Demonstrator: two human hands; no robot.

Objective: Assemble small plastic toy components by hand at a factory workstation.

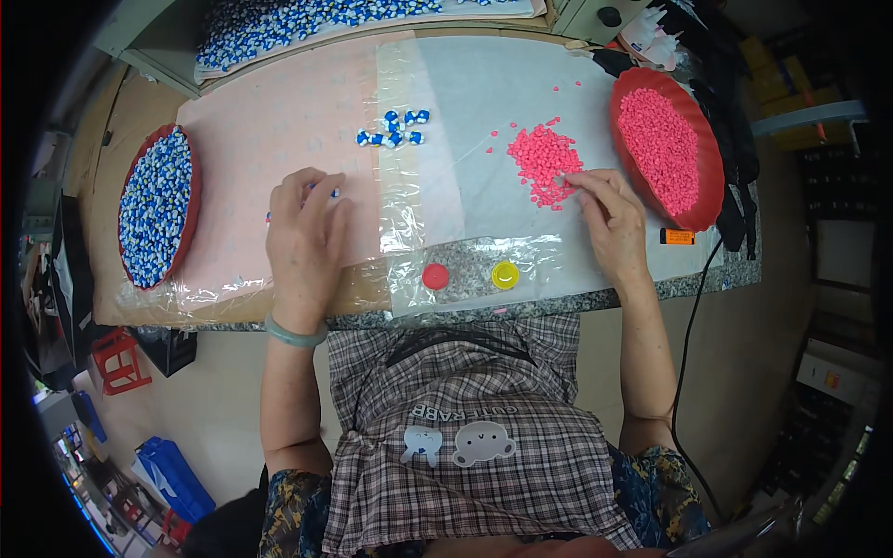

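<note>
My left hand [307,232] is over the pink sheet [242,121], its fingers curled around small blue-and-white pieces [335,192]. A bit of another piece shows at the hand's outer side. My right hand [616,223] reaches to the right edge of a loose pile of small pink pieces [544,158], fingertips drawn together at the pile; what they pinch is hidden. Between the hands, toward the back, lies a small group of blue-and-white pieces [393,138] on a clear-taped strip.
A red dish [193,200] full of blue-and-white pieces stands at left. Another red dish [713,186] holds pink pieces at right. Near the front edge lie a red cap [434,276] and a yellow cap [505,275]. An orange-and-black item [677,236] and a black cable [693,321] are at right.
</note>
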